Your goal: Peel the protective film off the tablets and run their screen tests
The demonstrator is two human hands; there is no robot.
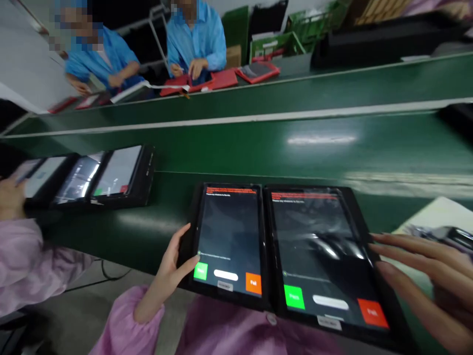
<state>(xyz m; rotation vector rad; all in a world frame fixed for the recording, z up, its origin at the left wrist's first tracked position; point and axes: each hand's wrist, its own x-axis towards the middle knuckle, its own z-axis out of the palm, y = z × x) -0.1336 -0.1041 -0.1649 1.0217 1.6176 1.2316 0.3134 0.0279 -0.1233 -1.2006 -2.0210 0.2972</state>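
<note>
Two black tablets lie side by side at the near edge of the green bench, each with a dark screen showing red text on top and green and orange-red buttons at the bottom. My left hand [173, 268] grips the left edge of the left tablet [227, 241], thumb resting by its green button. My right hand [424, 268] hovers at the right edge of the right tablet [325, 256], fingers stretched out and apart, holding nothing.
A person in a pink sleeve [25, 261] at my left works over three more lit tablets [92, 177]. Across the green conveyor [295, 143], two people in blue coats handle red cases [221, 79]. A white sheet with a dark object [439, 231] lies at right.
</note>
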